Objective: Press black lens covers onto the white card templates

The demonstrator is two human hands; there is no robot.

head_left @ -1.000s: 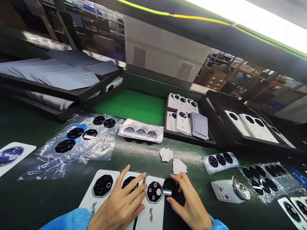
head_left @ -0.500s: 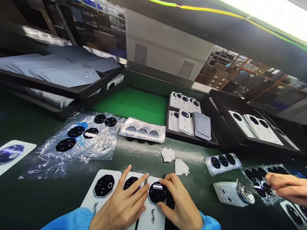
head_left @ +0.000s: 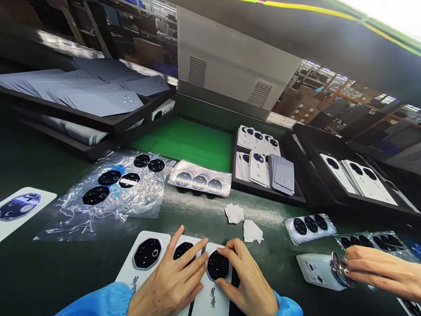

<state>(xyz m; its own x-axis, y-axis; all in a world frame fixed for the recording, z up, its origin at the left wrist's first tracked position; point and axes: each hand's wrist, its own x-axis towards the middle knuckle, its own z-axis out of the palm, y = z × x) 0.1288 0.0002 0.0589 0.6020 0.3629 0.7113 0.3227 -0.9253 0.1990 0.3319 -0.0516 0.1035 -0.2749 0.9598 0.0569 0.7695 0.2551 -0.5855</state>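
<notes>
Three white phone back panels lie side by side before me, each with a black octagonal camera lens cover on its upper part. Fingers spread, my left hand point(head_left: 167, 278) lies over the middle panel point(head_left: 198, 242), its fingertips reaching the edge of the right panel point(head_left: 205, 305). My right hand point(head_left: 251, 278) grips the lens cover point(head_left: 217, 264) on that right panel, index finger at its top edge and thumb at its lower edge. The left panel point(head_left: 140, 239) shows beside my left wrist, its lower part hidden by my blue sleeve.
Loose lens covers point(head_left: 95, 195) lie on clear plastic film point(head_left: 148, 206). Behind are a bagged pack point(head_left: 199, 180), paper scraps point(head_left: 234, 213) and a black tray of panels point(head_left: 289, 197). At right, a co-worker's hand point(head_left: 378, 267) touches a white bottle's metal top point(head_left: 338, 268).
The co-worker's hand has moved left from the bagged lens covers to the bottle's metal top. The view has shifted slightly; both my hands keep nearly the same pose on the panels.
</notes>
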